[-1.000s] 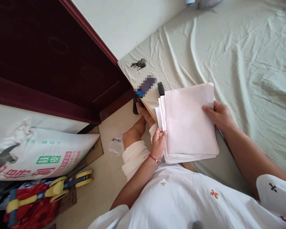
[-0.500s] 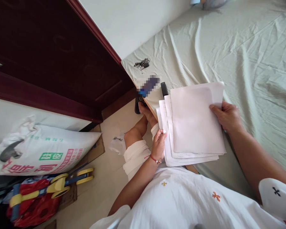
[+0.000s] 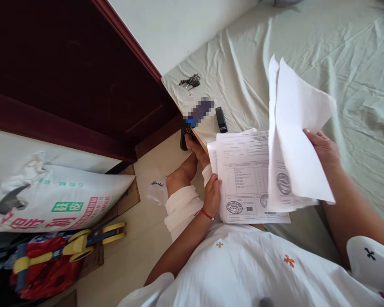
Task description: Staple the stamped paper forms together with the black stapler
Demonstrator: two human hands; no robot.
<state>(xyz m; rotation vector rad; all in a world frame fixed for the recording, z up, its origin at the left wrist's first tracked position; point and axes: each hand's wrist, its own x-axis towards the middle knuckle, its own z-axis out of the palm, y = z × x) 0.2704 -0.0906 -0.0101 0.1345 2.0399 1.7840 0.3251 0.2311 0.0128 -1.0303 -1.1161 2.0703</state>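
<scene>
My left hand (image 3: 213, 195) grips the left edge of a stack of printed sheets (image 3: 243, 170), thumb on top. Tables, small text and round stamps show on the uppermost printed page. Several sheets are lifted at the right, and my right hand (image 3: 324, 149) is closed on these raised papers (image 3: 302, 111), thumb on their blank white side. They stand tilted up and bent, with a dark stamp showing on a lower one. The fingers under the papers are partly hidden on both hands.
A pale green sheet covers the bed (image 3: 243, 85). On it lie keys (image 3: 190, 81), a blurred-out blue item (image 3: 200, 111) and a black stapler-like object (image 3: 221, 120). On the floor at left are a white sack (image 3: 67, 196) and a yellow-blue toy scooter (image 3: 73, 249).
My right hand has moved right and lifted the upper sheets away from the stack, uncovering a printed, stamped page. My left hand stays at the left edge.
</scene>
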